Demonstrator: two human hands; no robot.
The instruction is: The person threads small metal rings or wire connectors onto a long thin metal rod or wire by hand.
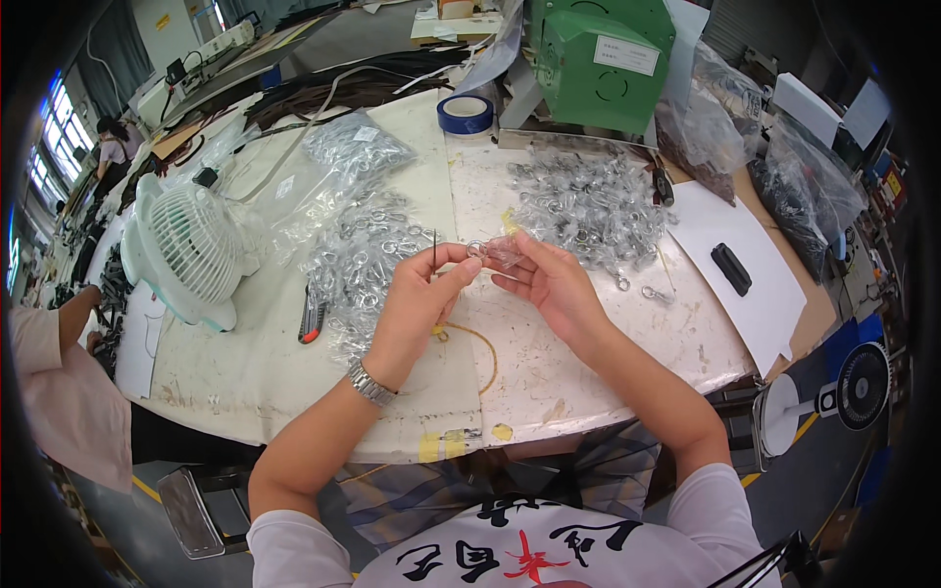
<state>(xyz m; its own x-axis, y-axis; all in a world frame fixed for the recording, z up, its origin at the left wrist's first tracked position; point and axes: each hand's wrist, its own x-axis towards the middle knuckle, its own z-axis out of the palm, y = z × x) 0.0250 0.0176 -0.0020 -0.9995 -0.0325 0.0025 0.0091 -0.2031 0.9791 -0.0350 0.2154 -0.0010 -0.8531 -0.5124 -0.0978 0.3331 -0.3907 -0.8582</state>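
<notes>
My left hand (pixel 420 299), with a metal watch on the wrist, is closed in a pinch on a small silver ring-shaped metal fitting (pixel 475 249). A thin dark pointed tool (pixel 434 251) sticks up beside its fingers; its kind is unclear. My right hand (pixel 555 286) pinches the small clear plastic bag (pixel 504 254) around or against that fitting. Something yellow (pixel 510 221) shows at its fingertips. Left of my hands lies a heap of bagged metal fittings (pixel 361 257). Beyond my right hand spreads another heap of metal fittings (pixel 593 201).
A utility knife (pixel 312 316) lies by the left heap, near a white-green fan (pixel 191 245). Blue tape (pixel 466 115) and a green machine (pixel 598 73) stand at the back. A black object (pixel 731 269) rests on white paper. At far left is another person's arm (pixel 78 316).
</notes>
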